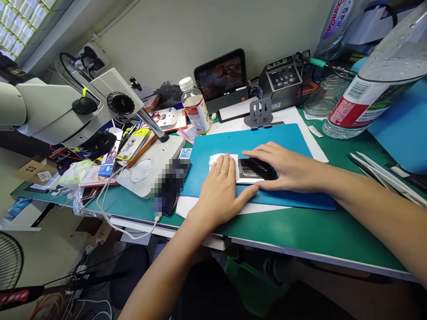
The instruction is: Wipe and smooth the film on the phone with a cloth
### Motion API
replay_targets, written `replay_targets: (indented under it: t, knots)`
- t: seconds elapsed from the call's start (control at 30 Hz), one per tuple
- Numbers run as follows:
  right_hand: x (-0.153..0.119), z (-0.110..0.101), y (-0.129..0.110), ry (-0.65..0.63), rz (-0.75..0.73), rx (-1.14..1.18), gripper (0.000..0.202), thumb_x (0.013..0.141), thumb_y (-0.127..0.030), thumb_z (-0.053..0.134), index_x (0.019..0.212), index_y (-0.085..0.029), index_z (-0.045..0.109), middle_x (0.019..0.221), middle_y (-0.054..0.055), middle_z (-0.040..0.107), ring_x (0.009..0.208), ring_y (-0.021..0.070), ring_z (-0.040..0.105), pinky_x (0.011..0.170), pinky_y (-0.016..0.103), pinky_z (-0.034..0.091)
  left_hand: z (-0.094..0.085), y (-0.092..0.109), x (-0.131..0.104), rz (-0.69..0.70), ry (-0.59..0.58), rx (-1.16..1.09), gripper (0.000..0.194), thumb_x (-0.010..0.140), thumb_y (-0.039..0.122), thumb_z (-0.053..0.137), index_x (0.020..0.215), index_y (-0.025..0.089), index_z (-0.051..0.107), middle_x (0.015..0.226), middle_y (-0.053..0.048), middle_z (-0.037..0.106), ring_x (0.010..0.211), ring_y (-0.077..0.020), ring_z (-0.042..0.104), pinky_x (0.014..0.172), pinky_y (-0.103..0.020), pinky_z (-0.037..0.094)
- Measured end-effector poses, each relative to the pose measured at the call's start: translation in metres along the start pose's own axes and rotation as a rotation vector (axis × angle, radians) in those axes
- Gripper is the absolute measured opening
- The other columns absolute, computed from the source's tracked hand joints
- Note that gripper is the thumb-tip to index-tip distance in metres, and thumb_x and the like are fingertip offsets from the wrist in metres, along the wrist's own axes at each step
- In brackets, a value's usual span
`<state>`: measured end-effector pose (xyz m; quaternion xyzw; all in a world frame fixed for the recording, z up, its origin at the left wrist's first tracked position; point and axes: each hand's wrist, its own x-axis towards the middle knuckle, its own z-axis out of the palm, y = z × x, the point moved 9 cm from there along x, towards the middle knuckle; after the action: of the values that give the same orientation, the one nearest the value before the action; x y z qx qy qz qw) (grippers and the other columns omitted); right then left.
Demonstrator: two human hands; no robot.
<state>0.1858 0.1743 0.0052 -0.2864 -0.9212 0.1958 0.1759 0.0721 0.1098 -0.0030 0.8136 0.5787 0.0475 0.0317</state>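
My left hand (222,184) lies flat with its fingers stretched over a folded white tissue (213,158), pressing it onto the left part of a phone (247,170). The phone lies on the blue mat (213,144); a barcode label and a glossy black part show on it between my hands. Around its right end, my right hand (280,166) is closed, thumb on the near edge and fingers on the far edge. The tissue and my left hand hide the phone's left end.
A second phone (173,186), on a white cable, lies left of the mat beside the microscope base (147,171). Behind stand a small bottle (195,109), a screen (222,78) and a grey phone stand (260,113). A large bottle (360,102) and tweezers (383,175) are at right.
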Motion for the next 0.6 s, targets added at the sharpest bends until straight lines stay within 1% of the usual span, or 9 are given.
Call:
replay_targets:
  t: [0.07,0.17,0.23,0.27,0.33,0.43,0.53,0.6]
  knots:
    - [-0.001,-0.001,0.001,0.006,-0.005,0.006,0.085,0.082,-0.063,0.068,0.153,-0.017,0.052,0.122,0.019,0.070,0.114,0.0393,0.060,0.094,0.054,0.051,0.001,0.015,0.004,0.027,0.005,-0.023,0.093,0.103,0.068,0.040,0.159,-0.005,0.028,0.169,-0.027,0.022,0.160,-0.0354,0.015,0.131,-0.049,0.018]
    - [-0.003,-0.002,0.003,0.007,0.009,0.005,0.090,0.084,-0.068,0.065,0.156,-0.016,0.048,0.123,0.019,0.069,0.116,0.0403,0.059,0.096,0.055,0.051,0.002,0.037,0.001,0.086,0.013,-0.047,0.093,0.103,0.069,0.040,0.160,-0.004,0.028,0.170,-0.024,0.021,0.161,-0.0344,0.013,0.131,-0.048,0.017]
    - [-0.004,-0.002,0.004,-0.006,0.028,0.010,0.095,0.081,-0.072,0.066,0.157,-0.019,0.046,0.129,0.019,0.067,0.122,0.0417,0.057,0.099,0.057,0.051,0.002,0.044,-0.006,0.124,0.009,-0.051,0.092,0.103,0.069,0.040,0.160,-0.002,0.029,0.171,-0.022,0.021,0.161,-0.0336,0.013,0.131,-0.047,0.017]
    - [-0.004,-0.001,0.005,-0.021,0.039,0.012,0.097,0.079,-0.074,0.067,0.158,-0.021,0.045,0.133,0.018,0.066,0.125,0.0426,0.056,0.100,0.059,0.050,0.003,0.044,-0.009,0.132,0.003,-0.050,0.090,0.103,0.068,0.040,0.160,-0.001,0.030,0.171,-0.022,0.022,0.161,-0.0332,0.013,0.131,-0.047,0.017]
    - [-0.005,0.000,0.006,-0.062,0.062,0.011,0.100,0.077,-0.075,0.069,0.159,-0.024,0.043,0.140,0.018,0.062,0.131,0.0439,0.053,0.103,0.061,0.049,0.003,0.038,-0.017,0.118,-0.004,-0.037,0.088,0.105,0.066,0.038,0.160,-0.001,0.030,0.171,-0.022,0.022,0.161,-0.0326,0.014,0.131,-0.047,0.020]
    - [-0.008,-0.001,0.009,-0.104,0.087,0.011,0.099,0.076,-0.074,0.069,0.159,-0.026,0.044,0.144,0.017,0.060,0.136,0.0441,0.050,0.107,0.061,0.046,0.003,0.017,-0.024,0.039,0.010,0.003,0.086,0.106,0.064,0.037,0.160,-0.002,0.029,0.170,-0.024,0.021,0.161,-0.0336,0.015,0.129,-0.050,0.024]
    - [-0.009,-0.004,0.012,-0.103,0.101,0.017,0.096,0.075,-0.071,0.070,0.157,-0.027,0.047,0.141,0.016,0.062,0.135,0.0446,0.050,0.107,0.061,0.047,0.002,0.002,-0.021,-0.025,0.020,0.042,0.087,0.106,0.063,0.037,0.159,-0.006,0.028,0.169,-0.027,0.021,0.160,-0.0361,0.016,0.129,-0.052,0.024]
    - [-0.009,-0.006,0.012,-0.095,0.099,0.020,0.096,0.074,-0.072,0.070,0.156,-0.025,0.049,0.138,0.017,0.064,0.133,0.0448,0.051,0.106,0.061,0.047,0.001,0.001,-0.013,-0.045,0.020,0.048,0.089,0.106,0.063,0.037,0.159,-0.007,0.028,0.168,-0.029,0.023,0.159,-0.0378,0.017,0.129,-0.053,0.023]
